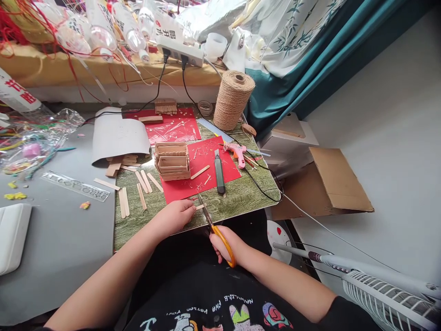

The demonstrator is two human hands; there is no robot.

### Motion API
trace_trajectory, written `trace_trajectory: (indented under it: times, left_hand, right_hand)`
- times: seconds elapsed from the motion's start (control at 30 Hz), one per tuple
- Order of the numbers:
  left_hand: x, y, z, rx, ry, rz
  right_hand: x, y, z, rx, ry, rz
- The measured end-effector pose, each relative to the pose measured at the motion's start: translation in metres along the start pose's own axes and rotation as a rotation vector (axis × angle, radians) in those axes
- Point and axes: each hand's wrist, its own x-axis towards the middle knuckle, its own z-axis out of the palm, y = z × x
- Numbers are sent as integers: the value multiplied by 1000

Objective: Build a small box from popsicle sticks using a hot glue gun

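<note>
My right hand (225, 243) is wrapped round the orange handles of a pair of scissors (220, 239) at the table's front edge. The blades point away from me and lie across a short end of a wooden craft stick (200, 207). That stick is pinched in my left hand (177, 214), which hides most of it. Just beyond stands a small box built of craft sticks (172, 161), partly on a red sheet (223, 158). A green utility knife (219, 172) and a loose craft stick (200, 172) lie on the sheet.
Loose sticks (126, 201) lie left of the box. A pink glue gun (236, 151) with its black cord rests at right, before a twine spool (234, 99). A clear ruler (76, 185) is on the grey table; a fan (389, 294) stands at lower right.
</note>
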Motion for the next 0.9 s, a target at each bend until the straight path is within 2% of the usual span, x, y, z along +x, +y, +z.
trace_trajectory:
  times: [0.2, 0.33, 0.5, 0.57, 0.63, 0.73, 0.9]
  left_hand:
    - [3, -3, 2, -20, 10, -13]
    - [3, -4, 3, -64, 8, -19]
    - [-1, -7, 4, -128, 32, 52]
    - [-4, -8, 4, -142, 60, 85]
    - [-6, -9, 4, -163, 82, 100]
    - [-9, -8, 4, -205, 94, 110]
    - [-10, -5, 5, -172, 92, 116]
  right_hand:
    - [-8, -12, -3, 15, 12, 34]
    - [-11, -19, -4, 99, -52, 21]
    - [-12, -24, -1, 169, -65, 52]
    - [-16, -20, -4, 189, -76, -9]
    - [-21, -15, -9, 203, -99, -133]
    - [-29, -9, -15, 123, -134, -277]
    - [-29, -8, -10, 53, -116, -264]
